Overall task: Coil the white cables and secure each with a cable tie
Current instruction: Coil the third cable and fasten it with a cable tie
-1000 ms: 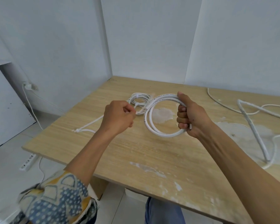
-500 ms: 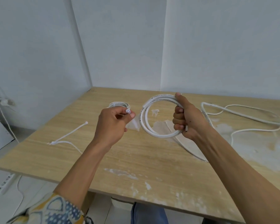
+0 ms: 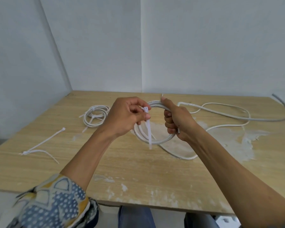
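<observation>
From the head view I can see faint print along the top of the coil (image 3: pixel 155 141), too small for me to read; I find no other writing.

I count two coils. One is in the right hand (image 3: pixel 178 122), fingers wrapped round its right side and thumb laid along the top, held upright just above the table (image 3: pixel 138 170). The other is a tied coil (image 3: pixel 95 116) lying flat at far left with ties on it.

I count three loose ties. The left hand (image 3: pixel 125 116) pinches the head of one tie (image 3: pixel 148 129) between thumb and forefinger, and its strap hangs down across the left side of the held coil. Two spare ties (image 3: pixel 46 140) lie near the left edge.

A loose cable (image 3: pixel 237 119) snakes over the right of the table. A patterned sleeve (image 3: pixel 56 203) covers the left upper arm.
</observation>
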